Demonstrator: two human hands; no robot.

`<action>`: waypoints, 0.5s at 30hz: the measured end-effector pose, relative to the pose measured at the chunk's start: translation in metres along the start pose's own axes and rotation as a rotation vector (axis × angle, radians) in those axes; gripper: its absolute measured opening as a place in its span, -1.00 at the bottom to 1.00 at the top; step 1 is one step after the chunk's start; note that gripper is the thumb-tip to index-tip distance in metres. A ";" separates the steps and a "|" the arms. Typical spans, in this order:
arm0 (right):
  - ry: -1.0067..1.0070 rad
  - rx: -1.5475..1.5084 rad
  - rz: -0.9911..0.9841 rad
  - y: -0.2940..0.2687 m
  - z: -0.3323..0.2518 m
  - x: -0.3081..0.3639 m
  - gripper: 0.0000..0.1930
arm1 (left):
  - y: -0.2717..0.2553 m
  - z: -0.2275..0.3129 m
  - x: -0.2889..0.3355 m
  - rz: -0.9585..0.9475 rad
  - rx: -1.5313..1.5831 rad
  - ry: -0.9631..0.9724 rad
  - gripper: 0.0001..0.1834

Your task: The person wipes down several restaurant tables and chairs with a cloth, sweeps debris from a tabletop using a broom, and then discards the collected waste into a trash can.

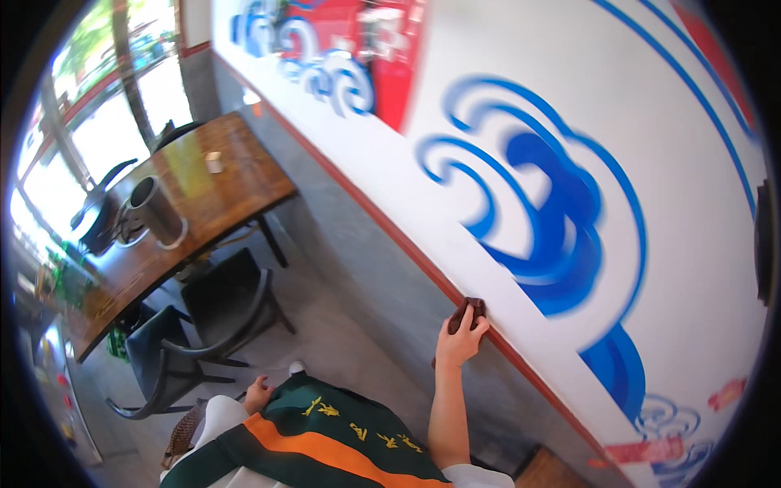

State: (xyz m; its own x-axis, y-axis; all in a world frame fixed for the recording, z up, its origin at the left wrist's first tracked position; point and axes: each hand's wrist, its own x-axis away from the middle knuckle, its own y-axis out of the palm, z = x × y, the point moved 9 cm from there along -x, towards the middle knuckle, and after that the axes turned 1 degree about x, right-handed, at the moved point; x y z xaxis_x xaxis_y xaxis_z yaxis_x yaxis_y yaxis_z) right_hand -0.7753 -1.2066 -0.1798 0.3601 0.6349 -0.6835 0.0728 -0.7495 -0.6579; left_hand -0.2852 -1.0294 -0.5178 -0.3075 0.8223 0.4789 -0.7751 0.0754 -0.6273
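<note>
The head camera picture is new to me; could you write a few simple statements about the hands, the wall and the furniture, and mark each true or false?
1. The right hand holds a dark brown cloth. True.
2. The left hand is on the cloth too. False: it is apart from the cloth, beside the dark green apron.
3. The narrow trim along the wall is bright yellow. False: it is reddish brown.
4. A grey cylindrical container is on the wooden table. True.
5. Dark chairs stand beside that table. True.
</note>
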 end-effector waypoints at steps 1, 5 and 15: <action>-0.022 -0.027 -0.052 0.026 -0.039 -0.006 -0.49 | -0.019 -0.011 -0.008 0.039 0.016 -0.021 -0.46; -0.107 -0.045 -0.259 0.122 -0.179 -0.028 -0.46 | -0.082 -0.081 -0.033 0.152 0.459 -0.272 -0.46; -0.415 0.045 -0.478 0.334 -0.472 -0.101 -0.55 | -0.078 -0.227 0.025 0.624 0.940 -0.659 -0.52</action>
State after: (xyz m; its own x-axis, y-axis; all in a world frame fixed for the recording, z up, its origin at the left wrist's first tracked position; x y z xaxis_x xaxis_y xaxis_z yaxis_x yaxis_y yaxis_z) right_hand -0.3483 -1.6091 -0.1815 -0.0937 0.9239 -0.3709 0.0939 -0.3627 -0.9272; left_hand -0.1077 -0.8866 -0.5965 -0.7564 0.1259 0.6419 -0.4090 -0.8568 -0.3139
